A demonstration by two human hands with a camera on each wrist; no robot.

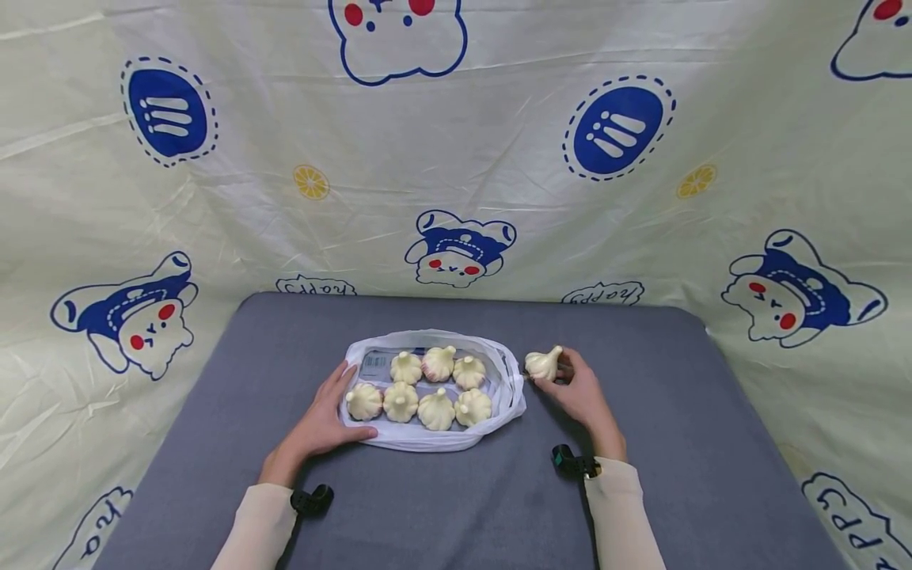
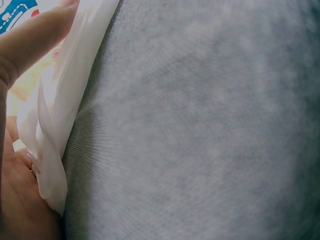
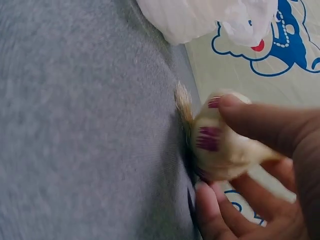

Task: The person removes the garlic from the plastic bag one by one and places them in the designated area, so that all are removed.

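Note:
A white plastic bag (image 1: 427, 441) lies spread open on the table with its rim rolled down. Inside it, several garlic bulbs (image 1: 400, 401) sit in two rows. My left hand (image 1: 322, 418) holds the bag's left end, thumb along the front edge and fingers along the side. In the left wrist view, the thumb (image 2: 40, 37) crosses the white plastic (image 2: 75, 85). To the right of the bag, my right hand (image 1: 580, 392) grips another garlic bulb (image 1: 543, 364) between thumb and fingers. That bulb (image 3: 220, 140) shows purple streaks and a root tuft, close by the table cloth.
A grey cloth covers the table (image 1: 442, 511). Part of a printed label (image 1: 374, 364) shows at the bag's back left. Behind the table hangs a pale curtain (image 1: 499, 158) with cartoon prints. Each wrist wears a small black camera (image 1: 313, 500).

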